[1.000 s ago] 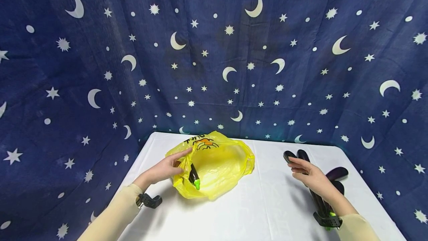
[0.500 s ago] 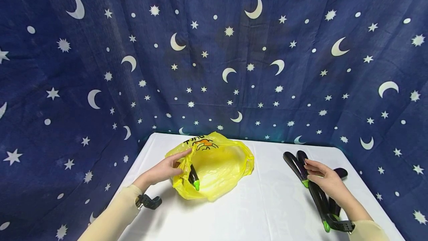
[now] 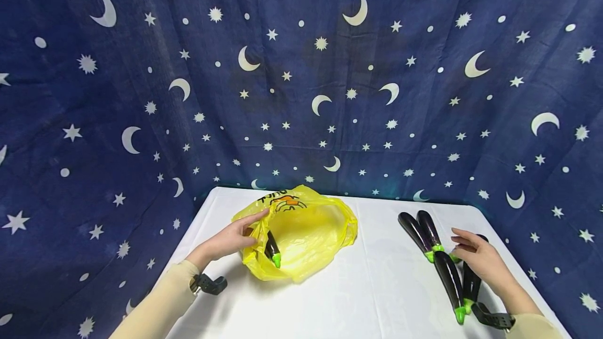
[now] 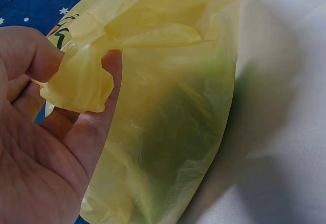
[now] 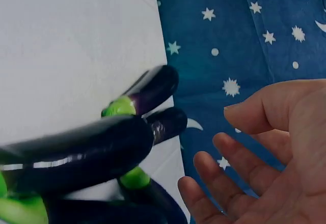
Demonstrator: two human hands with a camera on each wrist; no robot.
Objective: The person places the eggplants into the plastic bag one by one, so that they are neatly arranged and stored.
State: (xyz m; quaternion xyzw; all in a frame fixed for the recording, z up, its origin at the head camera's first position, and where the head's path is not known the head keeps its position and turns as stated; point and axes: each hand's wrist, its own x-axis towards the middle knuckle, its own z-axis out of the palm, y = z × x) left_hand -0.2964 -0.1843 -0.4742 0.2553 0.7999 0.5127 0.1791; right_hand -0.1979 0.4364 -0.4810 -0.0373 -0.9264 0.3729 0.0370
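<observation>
My left hand (image 3: 225, 240) pinches the near-left rim of a yellow plastic bag (image 3: 313, 239), and the left wrist view has the plastic (image 4: 81, 76) bunched between thumb and fingers. Inside the bag's open mouth lies a dark eggplant (image 3: 271, 249) with a green stem end. At the right, several glossy eggplants lie in a loose pile, among them a front eggplant (image 3: 449, 280) and a back-left eggplant (image 3: 414, 232). Over the pile's right side hovers my right hand (image 3: 487, 263), fingers loosely bent and holding nothing; it partly hides one eggplant (image 5: 163, 203).
A white cloth covers the table (image 3: 353, 297). Behind it and at both sides hangs a dark blue curtain (image 3: 301, 77) with moons and stars. Each wrist wears a black camera strap, such as the left strap (image 3: 209, 282).
My right hand has moved right, from over the left eggplants to the right side of the pile, uncovering the front eggplants. The left hand and the bag stay put.
</observation>
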